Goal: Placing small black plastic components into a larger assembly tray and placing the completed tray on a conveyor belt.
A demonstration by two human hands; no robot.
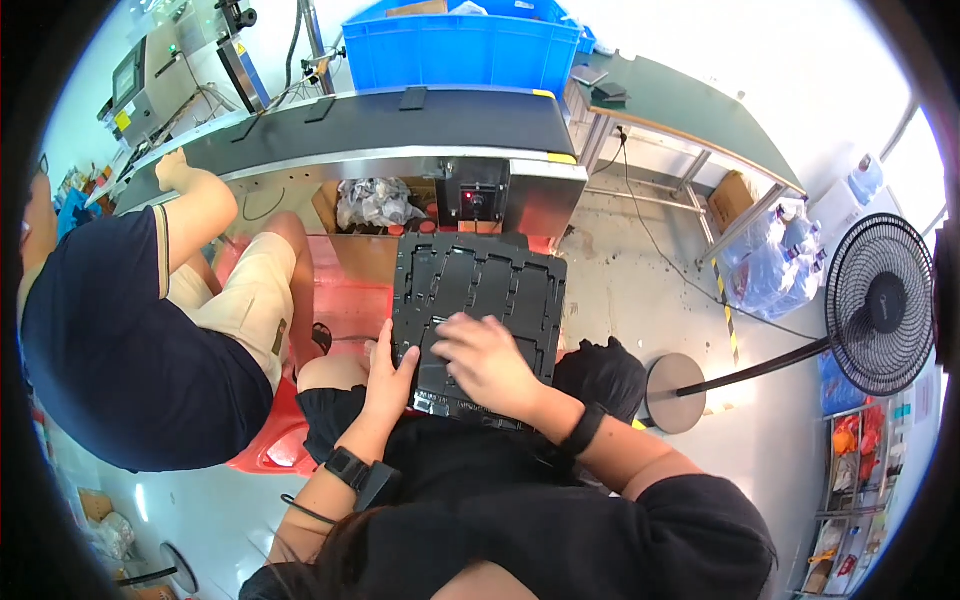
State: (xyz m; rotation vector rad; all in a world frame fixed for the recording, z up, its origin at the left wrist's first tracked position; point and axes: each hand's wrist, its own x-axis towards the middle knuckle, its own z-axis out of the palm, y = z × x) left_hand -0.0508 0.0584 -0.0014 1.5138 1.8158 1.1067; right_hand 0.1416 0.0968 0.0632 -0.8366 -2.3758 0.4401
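Observation:
A black moulded plastic tray (553, 300) with several recesses rests on my lap. Flat black pieces seem to lie in it, but black on black makes them hard to tell apart. My left hand (388, 378) grips the tray's left edge, its thumb on the top face. Over the tray's lower middle is my right hand (488, 365), fingers apart and slightly blurred, with nothing visible in them. Whether its fingertips touch the tray I cannot tell. Ahead, several thin black flat pieces (412, 98) lie spaced along a dark conveyor belt (480, 115).
At my left sits a co-worker (150, 330), one arm reaching to the conveyor. A blue crate (460, 50) stands behind the belt. On the right are a green-topped table (690, 110), bagged plastic bottles (775, 260) and a black fan (882, 302). A black bag (603, 378) is beside me.

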